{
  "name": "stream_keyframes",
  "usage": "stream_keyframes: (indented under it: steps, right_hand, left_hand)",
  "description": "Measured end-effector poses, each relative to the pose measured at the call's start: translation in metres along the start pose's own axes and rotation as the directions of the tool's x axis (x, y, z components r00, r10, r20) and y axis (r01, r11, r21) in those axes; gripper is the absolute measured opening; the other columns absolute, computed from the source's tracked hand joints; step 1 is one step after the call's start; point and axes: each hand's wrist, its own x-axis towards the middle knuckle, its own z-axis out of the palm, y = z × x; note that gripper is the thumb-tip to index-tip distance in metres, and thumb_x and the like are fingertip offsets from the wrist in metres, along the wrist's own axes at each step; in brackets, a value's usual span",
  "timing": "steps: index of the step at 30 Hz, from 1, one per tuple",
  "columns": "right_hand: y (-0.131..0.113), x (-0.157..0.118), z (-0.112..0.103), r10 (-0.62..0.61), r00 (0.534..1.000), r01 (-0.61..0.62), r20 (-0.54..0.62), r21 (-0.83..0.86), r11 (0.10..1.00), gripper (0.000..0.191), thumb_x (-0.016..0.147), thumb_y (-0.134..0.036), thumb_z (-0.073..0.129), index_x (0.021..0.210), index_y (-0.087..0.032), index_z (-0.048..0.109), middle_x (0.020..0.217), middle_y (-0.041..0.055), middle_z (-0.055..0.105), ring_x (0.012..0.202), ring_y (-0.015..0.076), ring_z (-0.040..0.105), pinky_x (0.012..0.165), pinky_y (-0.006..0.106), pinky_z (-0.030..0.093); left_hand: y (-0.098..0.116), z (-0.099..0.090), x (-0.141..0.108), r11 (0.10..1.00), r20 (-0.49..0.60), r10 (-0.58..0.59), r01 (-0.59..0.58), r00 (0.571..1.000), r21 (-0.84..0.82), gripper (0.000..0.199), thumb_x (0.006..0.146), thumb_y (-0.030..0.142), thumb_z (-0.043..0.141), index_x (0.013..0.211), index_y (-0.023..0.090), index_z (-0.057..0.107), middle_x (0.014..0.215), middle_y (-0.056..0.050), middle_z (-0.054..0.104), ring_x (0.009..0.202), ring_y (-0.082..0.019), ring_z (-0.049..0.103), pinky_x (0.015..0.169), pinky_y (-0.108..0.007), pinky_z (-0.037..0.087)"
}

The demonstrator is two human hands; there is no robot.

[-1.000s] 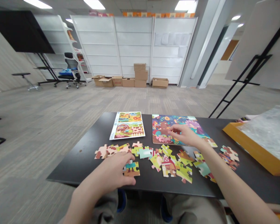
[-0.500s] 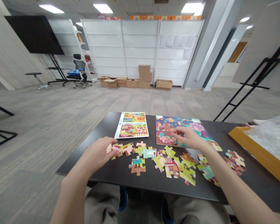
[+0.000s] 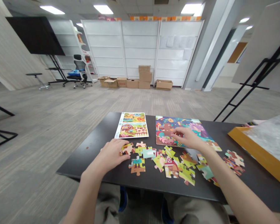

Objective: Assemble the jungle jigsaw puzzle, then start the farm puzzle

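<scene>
My left hand (image 3: 114, 154) rests over the left end of the loose puzzle pieces, its fingers apart and curved around a pink-and-brown piece (image 3: 128, 149); what lies under the palm is hidden. Above the dark blue puzzle board (image 3: 199, 129) is my right hand (image 3: 185, 137), thumb and fingertips drawn together; anything between them is too small to make out. Across the near middle of the table lie several loose pieces, among them a barn piece (image 3: 171, 168) and a teal-and-brown piece (image 3: 137, 165). A picture sheet (image 3: 133, 125) lies behind my left hand.
The black table (image 3: 84, 158) carries an orange box (image 3: 259, 155) with clear plastic wrap (image 3: 270, 137) at the right. More pieces (image 3: 234, 161) lie beside my right forearm. A tiny brown bit (image 3: 87, 147) lies at the left. Cardboard boxes (image 3: 144, 77) stand by the far shelves.
My left hand has moved right, over the pink-and-brown pieces, some of which it now hides. The tiny brown bit at the left now shows. My right hand has barely moved.
</scene>
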Motion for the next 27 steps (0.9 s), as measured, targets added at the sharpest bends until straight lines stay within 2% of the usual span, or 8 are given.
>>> stream_keyframes:
  steps: [6,12,15,18,22,27]
  right_hand:
    - [-0.004,0.0,-0.002,-0.009,1.0,0.009,0.005,0.003,1.0,0.024,0.092,-0.033,0.052,0.081,-0.02,0.068,0.075,0.0035,0.071,0.065,0.0165,0.059,0.064,0.029,0.043]
    - [-0.008,0.0,-0.003,-0.007,1.0,0.008,0.01,-0.009,1.0,0.023,0.092,-0.032,0.052,0.08,-0.02,0.067,0.076,0.0035,0.071,0.066,0.0164,0.059,0.063,0.029,0.042]
    - [-0.008,0.0,-0.002,-0.013,1.0,0.013,0.008,-0.014,1.0,0.022,0.092,-0.032,0.052,0.08,-0.02,0.067,0.076,0.0036,0.071,0.066,0.0165,0.06,0.064,0.029,0.043]
    - [-0.009,-0.001,-0.002,-0.014,1.0,0.014,0.008,-0.012,1.0,0.022,0.092,-0.032,0.053,0.08,-0.021,0.068,0.077,0.004,0.072,0.067,0.017,0.061,0.064,0.03,0.045]
    - [-0.003,-0.001,-0.004,0.029,0.997,-0.03,-0.071,-0.019,0.999,0.022,0.091,-0.034,0.054,0.081,-0.021,0.069,0.082,0.0057,0.075,0.071,0.0191,0.066,0.067,0.031,0.047]
    - [0.013,0.001,-0.004,0.136,0.973,-0.14,-0.189,-0.008,0.99,0.024,0.09,-0.038,0.054,0.082,-0.02,0.067,0.076,0.0058,0.075,0.064,0.0193,0.066,0.062,0.031,0.046]
  left_hand:
    - [0.004,0.001,0.005,0.998,0.016,-0.025,0.024,1.0,0.056,0.036,0.082,0.035,0.066,0.115,0.024,0.07,0.118,-0.01,0.073,0.111,-0.03,0.067,0.095,-0.038,0.051]
    - [0.001,-0.005,0.002,0.993,-0.1,-0.064,0.073,0.993,0.092,0.047,0.083,0.032,0.058,0.128,0.02,0.062,0.123,-0.012,0.07,0.11,-0.029,0.067,0.092,-0.036,0.052]
    - [-0.005,-0.013,-0.001,0.989,-0.155,-0.103,0.118,0.982,0.088,0.047,0.085,0.035,0.054,0.129,0.019,0.059,0.127,-0.012,0.068,0.112,-0.03,0.066,0.092,-0.038,0.051]
    - [-0.009,-0.016,-0.003,0.992,-0.172,-0.104,0.115,0.98,0.059,0.048,0.085,0.038,0.054,0.13,0.019,0.059,0.129,-0.011,0.068,0.113,-0.031,0.065,0.092,-0.039,0.051]
    - [0.001,-0.008,-0.001,0.998,-0.138,-0.046,0.053,0.989,0.041,0.045,0.085,0.036,0.057,0.128,0.023,0.061,0.125,-0.009,0.07,0.11,-0.03,0.067,0.093,-0.038,0.052]
    - [0.024,0.001,0.002,0.988,-0.065,0.145,-0.149,0.987,-0.05,0.036,0.088,0.037,0.059,0.12,0.022,0.066,0.125,-0.009,0.071,0.118,-0.029,0.064,0.103,-0.041,0.049]
